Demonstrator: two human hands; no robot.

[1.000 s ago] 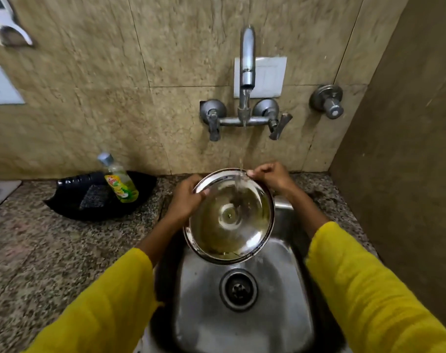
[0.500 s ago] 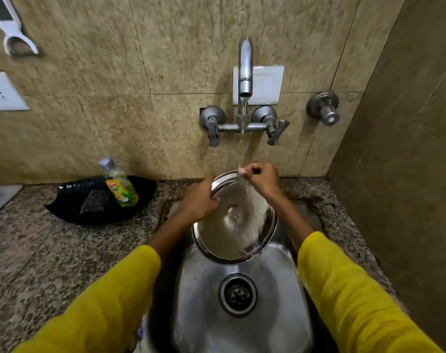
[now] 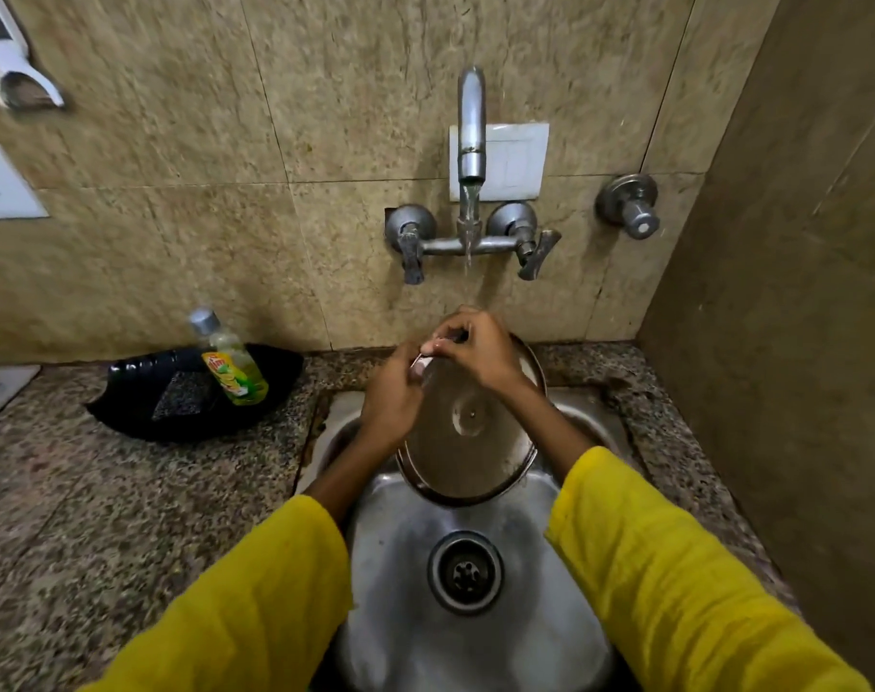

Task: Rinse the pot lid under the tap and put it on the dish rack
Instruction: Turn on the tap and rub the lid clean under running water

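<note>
A round steel pot lid [image 3: 468, 442] is held tilted over the steel sink [image 3: 475, 641], its inner side toward me. My left hand [image 3: 393, 397] grips its upper left rim. My right hand [image 3: 478, 349] pinches the top rim, close beside the left hand. Water runs from the wall tap [image 3: 471, 127] in a thin stream onto my right hand and the top of the lid. No dish rack is in view.
A black tray [image 3: 141, 407] on the granite counter [image 3: 126, 491] at the left holds a green dish soap bottle [image 3: 233, 364] and a scrub pad [image 3: 181, 394]. Tap handles [image 3: 533, 247] and a separate valve [image 3: 630, 209] stick out of the tiled wall. A wall stands at the right.
The lid has tipped more upright and moved back toward the tap. My two hands have come close together at its top rim. The water stream looks stronger.
</note>
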